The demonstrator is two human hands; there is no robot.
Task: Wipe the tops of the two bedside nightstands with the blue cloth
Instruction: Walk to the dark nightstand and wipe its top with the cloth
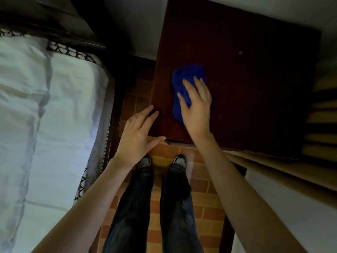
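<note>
A dark wooden nightstand (255, 88) fills the upper right of the head view. A bunched blue cloth (184, 79) lies on its left part. My right hand (197, 105) presses flat on the cloth with straight, spread fingers, covering the cloth's lower right half. My left hand (140, 132) is open, its fingertips at the nightstand's near left corner, over the gap beside the bed. Only one nightstand is in view.
A bed with white bedding (45, 115) and a dark headboard stands at the left. A narrow strip of brick-pattern floor (197, 189) lies between the bed and the nightstand, where my legs stand. A slatted panel (321, 121) and a pale wall are at the right.
</note>
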